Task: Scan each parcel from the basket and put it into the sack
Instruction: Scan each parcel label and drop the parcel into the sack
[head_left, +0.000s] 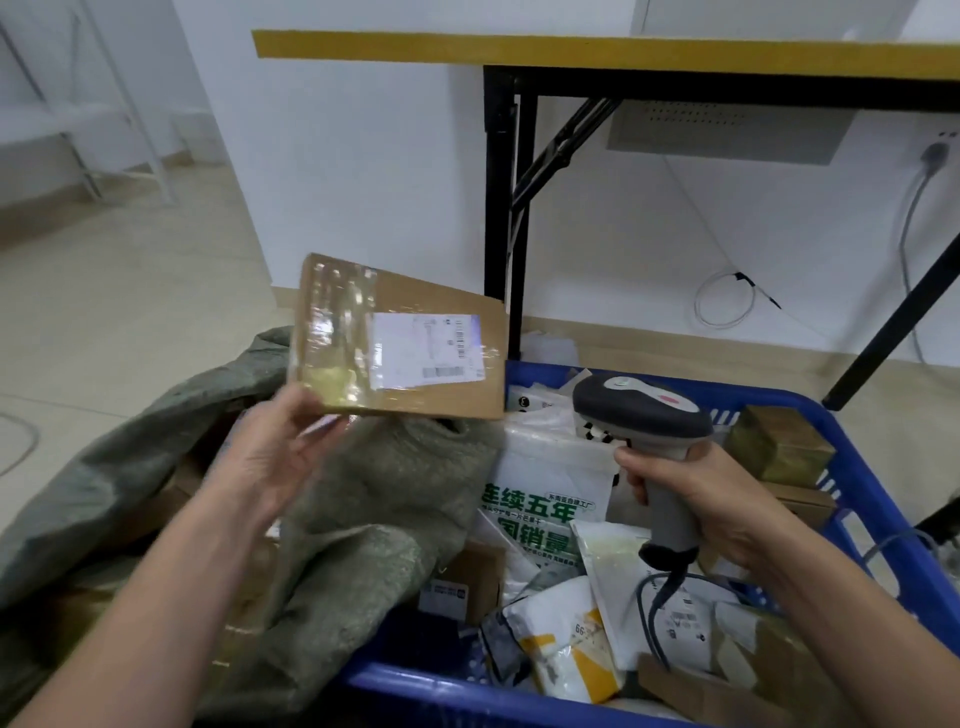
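Floor-level w/ basket (530, 691): left hand (275, 457) pinches box (400, 338), label facing scanner (644, 415), gripped by right hand (696, 499), for scanning.

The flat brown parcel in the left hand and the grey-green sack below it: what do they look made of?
Flat brown parcel: likely cardboard, matte brown, glossy clear tape glinting over a white paper label. Grey-green sack: probably woven plastic, coarse visible weave, limp folds.
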